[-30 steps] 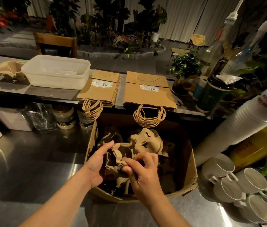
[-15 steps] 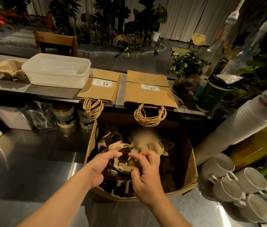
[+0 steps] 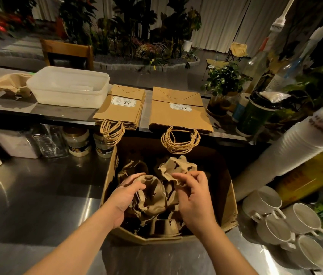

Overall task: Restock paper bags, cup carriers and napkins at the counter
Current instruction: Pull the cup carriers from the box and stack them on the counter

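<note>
A cardboard box (image 3: pixel 228 197) on the steel worktop holds several brown pulp cup carriers. My left hand (image 3: pixel 125 197) grips the left rim of one cup carrier (image 3: pixel 152 197) inside the box. My right hand (image 3: pixel 193 197) pinches the edge of a second carrier (image 3: pixel 177 167) that sticks up behind it. On the raised counter lie two stacks of brown paper bags (image 3: pixel 123 108) (image 3: pixel 178 112), handles hanging over the edge. Another cup carrier (image 3: pixel 11 84) sits at the counter's far left. No napkins can be made out.
A translucent plastic tub (image 3: pixel 67 86) stands on the counter left of the bags. Jars (image 3: pixel 78 141) line the shelf below. White mugs (image 3: pixel 275 217) and a leaning stack of paper cups (image 3: pixel 295 147) crowd the right. A potted plant (image 3: pixel 223 84) and syrup bottles stand behind.
Both hands have spread apart inside the box. My right hand has moved right and up to the rear carrier, while my left keeps hold of the front one.
</note>
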### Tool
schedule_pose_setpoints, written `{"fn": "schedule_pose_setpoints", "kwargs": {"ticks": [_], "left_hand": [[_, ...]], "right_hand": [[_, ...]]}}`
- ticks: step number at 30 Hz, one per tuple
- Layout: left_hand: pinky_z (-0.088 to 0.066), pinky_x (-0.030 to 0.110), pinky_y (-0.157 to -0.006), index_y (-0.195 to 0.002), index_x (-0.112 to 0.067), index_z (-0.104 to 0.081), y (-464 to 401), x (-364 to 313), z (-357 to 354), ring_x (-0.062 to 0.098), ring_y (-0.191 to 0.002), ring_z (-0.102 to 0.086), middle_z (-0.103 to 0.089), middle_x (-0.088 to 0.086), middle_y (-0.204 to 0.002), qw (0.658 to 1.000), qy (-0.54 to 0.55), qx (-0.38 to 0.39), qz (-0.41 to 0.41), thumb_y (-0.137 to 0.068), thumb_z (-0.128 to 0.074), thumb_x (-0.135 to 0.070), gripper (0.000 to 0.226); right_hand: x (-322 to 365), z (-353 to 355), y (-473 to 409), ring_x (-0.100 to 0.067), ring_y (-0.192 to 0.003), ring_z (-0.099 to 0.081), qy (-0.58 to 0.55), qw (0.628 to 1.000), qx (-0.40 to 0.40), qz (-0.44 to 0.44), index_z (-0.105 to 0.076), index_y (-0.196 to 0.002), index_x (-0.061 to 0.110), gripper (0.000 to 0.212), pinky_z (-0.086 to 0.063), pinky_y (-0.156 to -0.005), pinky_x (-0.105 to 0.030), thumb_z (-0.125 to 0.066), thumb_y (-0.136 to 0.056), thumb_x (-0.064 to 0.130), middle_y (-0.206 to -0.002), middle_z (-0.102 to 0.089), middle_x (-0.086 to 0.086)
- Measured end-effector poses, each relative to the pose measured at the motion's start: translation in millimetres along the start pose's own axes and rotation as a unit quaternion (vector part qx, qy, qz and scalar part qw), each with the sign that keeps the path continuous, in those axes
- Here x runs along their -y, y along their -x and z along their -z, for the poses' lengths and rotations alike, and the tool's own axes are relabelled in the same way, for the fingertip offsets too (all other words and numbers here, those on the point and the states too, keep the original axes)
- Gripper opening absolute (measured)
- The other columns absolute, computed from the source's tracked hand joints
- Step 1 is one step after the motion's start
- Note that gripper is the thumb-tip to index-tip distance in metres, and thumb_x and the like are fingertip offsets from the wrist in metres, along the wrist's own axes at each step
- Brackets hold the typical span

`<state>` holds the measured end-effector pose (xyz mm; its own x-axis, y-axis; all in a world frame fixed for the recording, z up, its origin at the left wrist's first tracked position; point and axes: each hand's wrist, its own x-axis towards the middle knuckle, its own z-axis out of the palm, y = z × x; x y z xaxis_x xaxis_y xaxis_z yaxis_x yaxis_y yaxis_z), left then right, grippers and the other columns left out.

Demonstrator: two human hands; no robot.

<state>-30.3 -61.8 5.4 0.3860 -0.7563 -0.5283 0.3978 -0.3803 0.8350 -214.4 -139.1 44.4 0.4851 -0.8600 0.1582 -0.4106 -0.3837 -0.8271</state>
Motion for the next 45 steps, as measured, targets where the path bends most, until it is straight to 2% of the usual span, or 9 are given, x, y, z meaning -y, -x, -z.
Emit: {"fn": "schedule_pose_setpoints", "kwargs": {"ticks": [3, 6, 14, 18, 24, 31, 36, 41, 45], "left_hand": [[-0.035, 0.059, -0.116, -0.113, -0.058, -0.07, 0, 0, 1, 0.028, -0.132, -0.051, -0.062, 0.0, -0.138, 1.0, 0.0, 0.018, -0.007, -0.075, -0.073, -0.035, 0.045], [-0.034, 0.058, -0.116, -0.112, -0.053, -0.073, 3, -2, 1, 0.026, -0.13, -0.053, -0.065, 0.001, -0.133, 0.999, -0.013, 0.03, -0.021, -0.086, -0.071, -0.025, 0.039], [-0.033, 0.045, -0.102, -0.116, -0.047, -0.068, 13, -4, -3, 0.019, -0.113, -0.057, -0.065, 0.007, -0.115, 0.991, -0.11, 0.041, -0.06, -0.105, -0.051, -0.016, 0.037], [-0.033, 0.044, -0.105, -0.114, -0.048, -0.07, 14, -2, -3, 0.017, -0.111, -0.061, -0.06, -0.005, -0.125, 0.984, -0.144, 0.077, -0.075, -0.102, -0.054, -0.01, 0.043], [-0.03, 0.041, -0.104, -0.105, -0.058, -0.07, 13, 2, -3, 0.002, -0.11, -0.041, -0.047, -0.025, -0.124, 0.978, -0.17, 0.115, -0.047, -0.1, -0.057, -0.005, 0.055], [-0.023, 0.039, -0.106, -0.117, -0.042, -0.067, 16, -1, 1, 0.018, -0.125, -0.044, -0.057, -0.003, -0.131, 0.987, -0.09, 0.136, -0.005, -0.068, -0.067, -0.032, 0.05], [-0.033, 0.033, -0.097, -0.111, -0.039, -0.071, 11, -3, -3, 0.005, -0.105, -0.05, -0.061, -0.008, -0.116, 0.991, -0.062, 0.115, 0.004, -0.1, -0.056, -0.012, 0.033], [-0.04, 0.055, -0.112, -0.103, -0.043, -0.078, 3, 2, 3, 0.033, -0.119, -0.064, -0.075, 0.012, -0.116, 0.995, -0.006, 0.098, 0.011, -0.099, -0.053, -0.022, 0.033], [-0.037, 0.064, -0.114, -0.124, -0.033, -0.072, -5, 9, 10, 0.041, -0.122, -0.063, -0.07, 0.018, -0.126, 0.99, 0.041, 0.13, 0.019, -0.083, -0.064, -0.039, 0.042]], "right_hand": [[8, 14, -6, 0.004, -0.111, -0.049, 0.028, 0.996, 0.087, -0.001, -0.062, -0.122, 0.044, 0.044, -0.049, -0.1, -0.016, -0.064, -0.097, 0.008, -0.116, -0.043, 0.023], [14, 27, -12, 0.003, -0.112, -0.048, 0.09, 0.982, 0.165, 0.023, -0.06, -0.136, 0.034, 0.049, -0.045, -0.1, -0.01, -0.06, -0.098, 0.003, -0.115, -0.041, 0.024], [38, 55, -34, -0.002, -0.109, -0.056, 0.164, 0.93, 0.33, 0.012, -0.071, -0.115, 0.041, 0.042, -0.053, -0.09, -0.018, -0.059, -0.098, 0.004, -0.117, -0.051, 0.021], [45, 53, -42, -0.001, -0.103, -0.059, 0.182, 0.895, 0.408, -0.004, -0.069, -0.115, 0.037, 0.033, -0.05, -0.08, -0.017, -0.065, -0.096, 0.011, -0.115, -0.059, 0.019], [53, 41, -56, -0.003, -0.094, -0.059, 0.198, 0.862, 0.466, 0.013, -0.064, -0.122, 0.032, 0.034, -0.049, -0.079, -0.021, -0.071, -0.093, 0.016, -0.102, -0.059, 0.017], [48, 28, -62, -0.006, -0.103, -0.063, 0.148, 0.896, 0.418, 0.029, -0.062, -0.126, 0.034, 0.037, -0.057, -0.093, -0.032, -0.071, -0.093, 0.019, -0.112, -0.064, 0.012], [42, 24, -58, -0.001, -0.109, -0.058, 0.148, 0.928, 0.337, 0.055, -0.065, -0.124, 0.034, 0.03, -0.054, -0.097, -0.03, -0.06, -0.1, 0.015, -0.115, -0.06, 0.018], [23, 6, -53, -0.006, -0.118, -0.043, 0.156, 0.947, 0.269, 0.077, -0.06, -0.122, 0.043, 0.024, -0.042, -0.107, -0.042, -0.054, -0.104, 0.029, -0.12, -0.053, 0.02], [15, 0, -50, -0.003, -0.126, -0.041, 0.116, 0.95, 0.285, 0.052, -0.054, -0.126, 0.052, 0.052, -0.042, -0.111, -0.036, -0.054, -0.101, 0.006, -0.126, -0.05, 0.022]]}}
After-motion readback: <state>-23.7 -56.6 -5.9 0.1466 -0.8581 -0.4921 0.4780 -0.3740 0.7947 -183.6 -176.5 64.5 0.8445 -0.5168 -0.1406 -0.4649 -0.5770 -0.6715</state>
